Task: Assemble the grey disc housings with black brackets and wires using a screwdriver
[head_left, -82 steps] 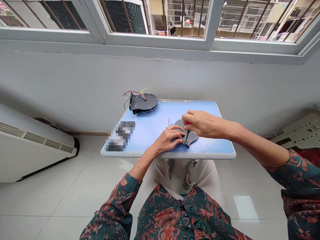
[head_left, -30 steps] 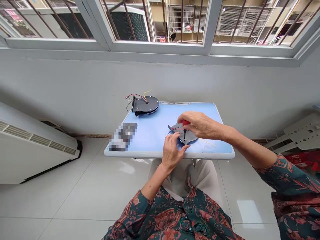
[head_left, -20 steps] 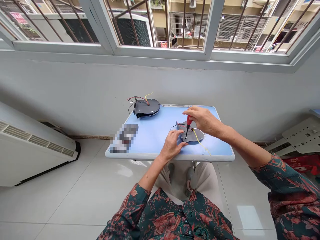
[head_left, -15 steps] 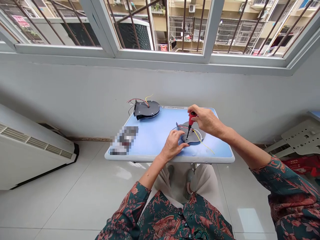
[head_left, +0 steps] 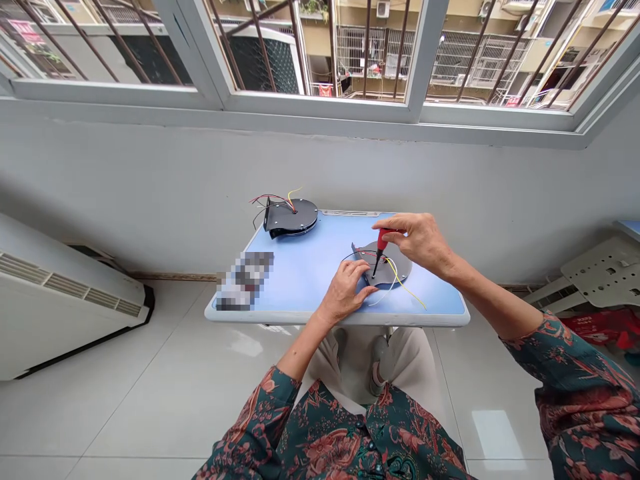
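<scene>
In my right hand (head_left: 421, 241) is a red-handled screwdriver (head_left: 382, 241), tilted, its dark shaft pointing down. Its tip meets a screw near the front left edge of a dark grey round blower housing (head_left: 395, 267). My left hand (head_left: 346, 288) grips the near left edge of this housing between thumb and fingers. Out of the middle of the housing come loose wires: a yellow wire (head_left: 411, 293) and a white wire (head_left: 392, 288) hang over the front, while black and red ones run left. The housing's flat flange is at its left end.
A second blower housing (head_left: 293, 217) with wires stands at the back left of the small blue table (head_left: 300, 280). A pixelated patch (head_left: 245, 283) covers something at the table's left. The wall and barred window rise behind; a white appliance (head_left: 65, 307) is far left.
My right hand has turned around the screwdriver handle, its fingers now reaching further across the top. The white wire has swung forward and down. My left hand keeps its place on the housing.
</scene>
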`<state>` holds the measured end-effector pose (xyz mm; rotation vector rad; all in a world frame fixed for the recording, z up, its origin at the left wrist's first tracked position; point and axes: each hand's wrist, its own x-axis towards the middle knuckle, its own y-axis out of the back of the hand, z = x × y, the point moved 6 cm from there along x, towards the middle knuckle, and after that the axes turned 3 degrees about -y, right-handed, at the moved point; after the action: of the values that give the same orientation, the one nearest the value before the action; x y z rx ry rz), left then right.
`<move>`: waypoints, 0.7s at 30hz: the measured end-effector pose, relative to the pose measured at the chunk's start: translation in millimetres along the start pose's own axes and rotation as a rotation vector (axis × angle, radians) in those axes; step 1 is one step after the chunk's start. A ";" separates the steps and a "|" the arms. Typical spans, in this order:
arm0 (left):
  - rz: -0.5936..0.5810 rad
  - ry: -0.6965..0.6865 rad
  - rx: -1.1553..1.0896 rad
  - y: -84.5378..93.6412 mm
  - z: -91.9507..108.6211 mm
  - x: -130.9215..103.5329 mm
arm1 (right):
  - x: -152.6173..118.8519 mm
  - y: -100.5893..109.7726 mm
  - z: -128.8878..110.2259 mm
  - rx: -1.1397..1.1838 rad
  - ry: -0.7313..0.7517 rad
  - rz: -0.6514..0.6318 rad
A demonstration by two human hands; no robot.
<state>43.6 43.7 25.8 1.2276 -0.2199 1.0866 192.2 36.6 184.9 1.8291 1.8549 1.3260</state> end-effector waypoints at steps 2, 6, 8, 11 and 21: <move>0.000 0.001 -0.001 0.0 0.0 -0.3 | 0.9 3.4 0.3 -0.022 0.025 -0.005; 0.014 -0.017 -0.002 0.7 0.6 -0.8 | 4.2 2.6 -0.4 -0.098 0.095 -0.064; 0.019 -0.024 0.002 0.8 0.7 -0.9 | 5.4 -0.6 -2.9 -0.140 0.128 -0.099; 0.014 -0.023 0.014 0.1 0.4 -1.1 | 5.2 -6.1 -9.8 -0.245 0.159 -0.142; 0.003 -0.012 0.017 -0.5 0.2 -1.4 | 0.2 -9.9 -36.5 -0.814 0.030 -0.217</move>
<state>43.4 42.9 24.6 1.2499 -0.2222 1.0859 159.9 22.7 198.8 1.1518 1.1841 1.6778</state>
